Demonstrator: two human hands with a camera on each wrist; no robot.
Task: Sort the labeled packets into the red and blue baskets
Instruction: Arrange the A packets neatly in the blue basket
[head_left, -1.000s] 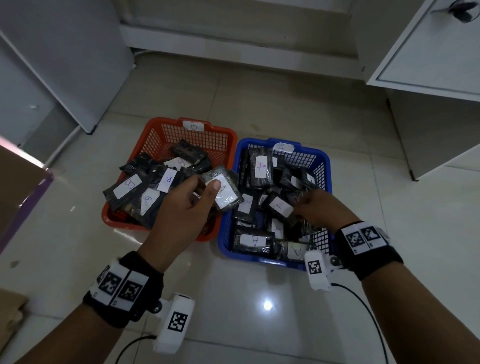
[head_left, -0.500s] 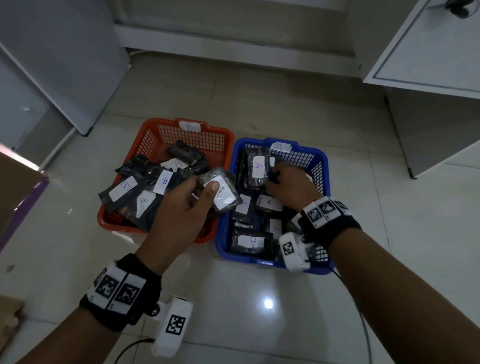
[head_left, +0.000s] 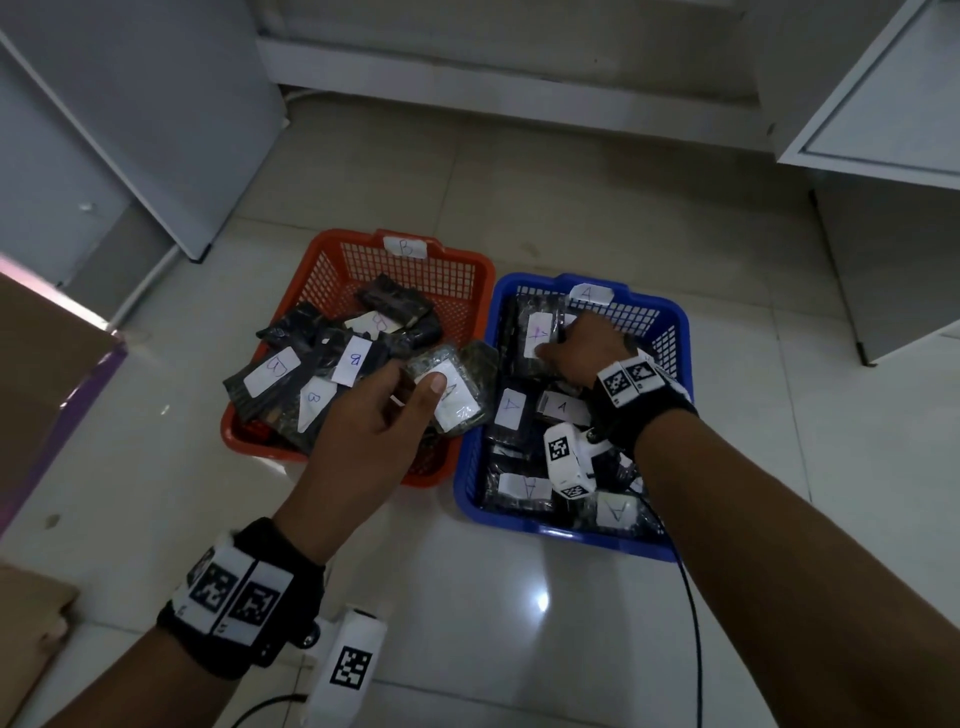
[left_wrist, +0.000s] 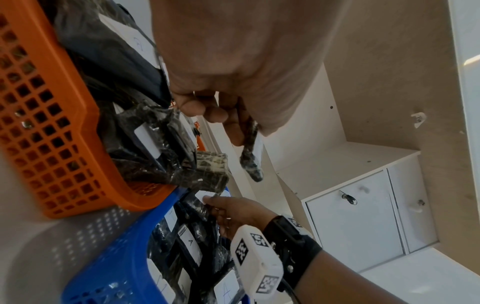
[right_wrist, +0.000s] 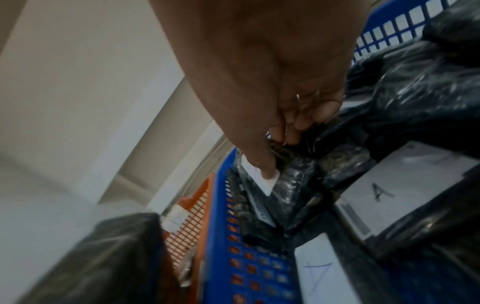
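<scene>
A red basket (head_left: 358, 244) tagged B and a blue basket (head_left: 675, 332) tagged A stand side by side on the floor, both holding several dark packets with white labels. My left hand (head_left: 415, 379) pinches a packet labelled A (head_left: 457, 400) between thumb and fingers, above the red basket's right edge. The left wrist view shows that packet (left_wrist: 250, 162) edge-on below the fingers. My right hand (head_left: 550, 348) reaches into the far end of the blue basket. Its thumb (right_wrist: 267, 170) presses the label of another A packet (right_wrist: 285, 195) and its fingers curl behind that packet.
A white cabinet (head_left: 883, 156) stands at the right, and a grey panel (head_left: 130, 104) leans at the upper left. A cardboard box (head_left: 41, 374) sits at the left edge. Glossy floor tiles (head_left: 519, 623) lie in front of the baskets.
My right hand moved from the near side of the blue basket to its far end and took hold of a packet there. The left hand kept its packet almost still.
</scene>
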